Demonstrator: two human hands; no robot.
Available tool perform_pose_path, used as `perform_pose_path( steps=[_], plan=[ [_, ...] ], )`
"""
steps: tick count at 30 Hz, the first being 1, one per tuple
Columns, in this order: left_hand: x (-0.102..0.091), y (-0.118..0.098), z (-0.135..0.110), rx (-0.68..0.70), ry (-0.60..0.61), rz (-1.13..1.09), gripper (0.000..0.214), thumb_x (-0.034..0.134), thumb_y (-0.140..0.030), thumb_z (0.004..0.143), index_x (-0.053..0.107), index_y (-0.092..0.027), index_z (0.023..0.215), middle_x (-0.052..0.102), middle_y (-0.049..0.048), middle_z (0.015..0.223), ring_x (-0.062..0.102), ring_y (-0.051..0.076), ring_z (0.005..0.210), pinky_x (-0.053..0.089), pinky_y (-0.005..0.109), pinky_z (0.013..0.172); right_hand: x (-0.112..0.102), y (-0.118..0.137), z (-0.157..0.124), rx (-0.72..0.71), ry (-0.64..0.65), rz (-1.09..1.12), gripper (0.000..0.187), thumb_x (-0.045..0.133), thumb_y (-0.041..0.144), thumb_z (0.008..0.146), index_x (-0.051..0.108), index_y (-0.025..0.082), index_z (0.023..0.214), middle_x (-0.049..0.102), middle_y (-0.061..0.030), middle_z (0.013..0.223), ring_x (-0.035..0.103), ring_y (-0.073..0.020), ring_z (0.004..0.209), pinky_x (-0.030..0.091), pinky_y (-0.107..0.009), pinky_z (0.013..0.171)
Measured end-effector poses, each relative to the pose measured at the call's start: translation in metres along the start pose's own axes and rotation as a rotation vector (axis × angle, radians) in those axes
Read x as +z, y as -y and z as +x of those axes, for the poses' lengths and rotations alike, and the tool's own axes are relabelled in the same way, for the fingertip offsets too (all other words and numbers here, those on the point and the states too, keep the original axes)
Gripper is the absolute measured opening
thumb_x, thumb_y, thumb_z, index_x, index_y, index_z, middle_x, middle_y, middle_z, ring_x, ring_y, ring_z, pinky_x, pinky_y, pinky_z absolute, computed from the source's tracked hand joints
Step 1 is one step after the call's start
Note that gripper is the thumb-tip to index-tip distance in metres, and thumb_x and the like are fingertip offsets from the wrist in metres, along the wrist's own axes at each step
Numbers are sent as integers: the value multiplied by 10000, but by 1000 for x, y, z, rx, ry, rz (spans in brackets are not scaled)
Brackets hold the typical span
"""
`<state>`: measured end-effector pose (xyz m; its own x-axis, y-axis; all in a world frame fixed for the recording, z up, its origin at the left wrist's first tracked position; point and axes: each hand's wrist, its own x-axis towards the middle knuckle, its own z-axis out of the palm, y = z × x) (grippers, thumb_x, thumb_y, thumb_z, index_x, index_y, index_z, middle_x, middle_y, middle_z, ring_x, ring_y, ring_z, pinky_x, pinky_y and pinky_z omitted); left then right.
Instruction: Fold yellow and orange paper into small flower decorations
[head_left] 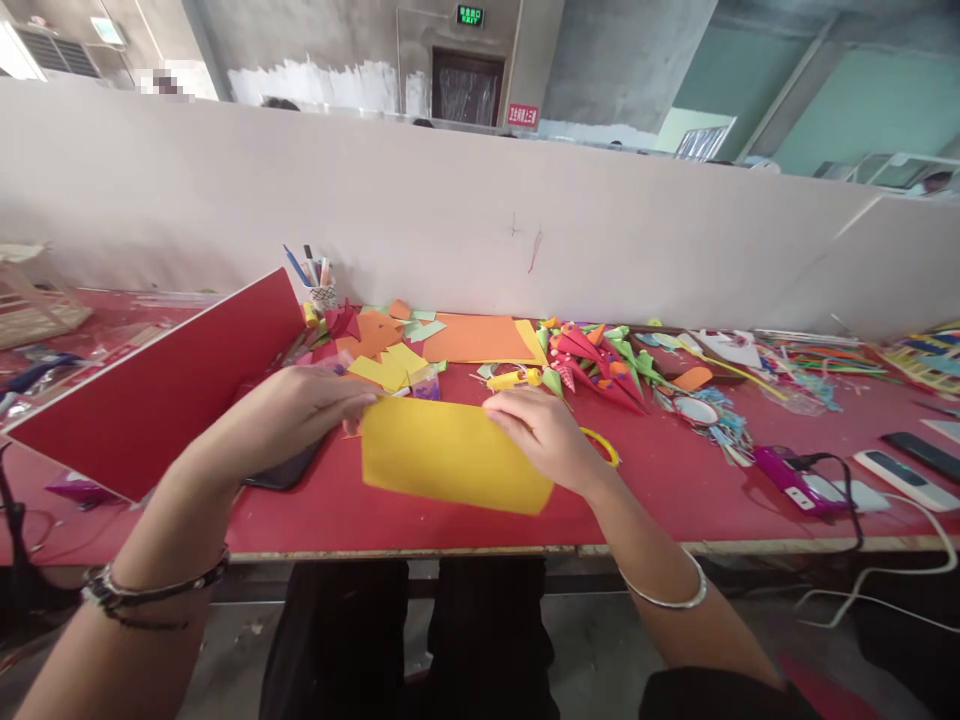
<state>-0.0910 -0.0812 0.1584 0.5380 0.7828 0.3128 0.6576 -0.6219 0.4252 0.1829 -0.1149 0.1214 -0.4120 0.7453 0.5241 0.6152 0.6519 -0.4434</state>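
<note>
Left hand [307, 402] is pinching the upper-left corner of a yellow craft sheet [454, 455], which is hanging above a red tabletop [420, 525]; yellow scraps [390, 368] and, farther right, an orange sheet [469, 338] are lying behind it. Right hand [540, 430] is gripping the sheet's upper-right edge. Beyond that hand, red and green pointed ornaments [581, 345] are lying heaped, while a magenta box [796, 485] is resting well apart, farther right.

Black trousers [484, 640] are showing below, a black sleeve [724, 694] is covering part of the right arm [637, 530], which is also wearing a slim, silver-coloured bangle [675, 604], while a dark, multi-strand bracelet [116, 600] with paler bits is circling the left arm [202, 465]
</note>
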Motion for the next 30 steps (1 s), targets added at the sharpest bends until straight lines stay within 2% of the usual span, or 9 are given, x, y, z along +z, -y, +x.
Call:
perform_pose_path(
  steps=[1,3,5,8,12,15,18,23,30],
  plan=[
    [-3,9,-2,-14,27,8,330,410,-425,814,674,-229,785,667,-15,674,590,142,612,450,249,647,-2,-6,-3,47,-19,44,202,398,276,878,567,205,795,603,-12,761,539,-144,705,383,-259,663],
    [-4,26,-7,-153,-96,-15,353,382,-430,838,643,-212,932,675,0,740,586,141,610,447,252,626,-3,-18,-9,167,-85,126,216,397,321,870,566,206,800,582,-9,724,530,-146,660,382,-249,600],
    [4,36,-12,-211,-171,-155,386,376,-453,843,645,-188,926,671,36,868,598,160,721,451,270,709,-1,-26,-14,281,-166,220,228,403,367,857,558,209,802,560,-5,700,516,-149,633,381,-247,566],
    [33,35,-18,-81,-15,-473,501,380,-547,805,547,-211,1136,653,55,964,591,210,874,454,306,778,10,-35,-17,378,-239,365,224,422,394,838,542,213,784,542,0,701,513,-155,658,398,-252,583],
    [69,15,-20,-73,76,-579,350,519,-478,756,652,-173,865,673,49,853,603,213,841,467,277,750,33,-45,-19,434,-301,435,213,409,382,837,526,211,792,547,-13,759,522,-167,732,426,-278,657],
    [80,-3,-16,-218,-58,-465,336,483,-405,798,607,-143,628,637,22,613,585,147,588,452,222,562,45,-42,-20,419,-425,265,159,440,345,815,486,204,874,527,-42,846,506,-182,798,422,-322,721],
    [84,-20,-10,-214,-215,-315,335,484,-370,799,565,-136,574,615,19,573,552,133,543,409,211,508,50,-19,-19,294,-579,50,208,519,299,761,413,197,907,454,-67,924,450,-195,875,400,-351,763],
    [91,-35,-5,22,-250,-367,301,466,-370,813,565,-138,649,586,19,623,503,119,574,407,221,548,47,32,-13,119,-111,302,314,604,367,698,360,217,827,401,2,790,429,-131,677,410,-267,595],
    [95,-34,1,248,-203,-651,531,508,-687,628,547,-157,613,554,30,634,481,144,602,401,258,564,41,42,-11,124,59,373,379,674,399,637,380,219,796,417,9,761,414,-125,643,400,-266,551]
  ],
)
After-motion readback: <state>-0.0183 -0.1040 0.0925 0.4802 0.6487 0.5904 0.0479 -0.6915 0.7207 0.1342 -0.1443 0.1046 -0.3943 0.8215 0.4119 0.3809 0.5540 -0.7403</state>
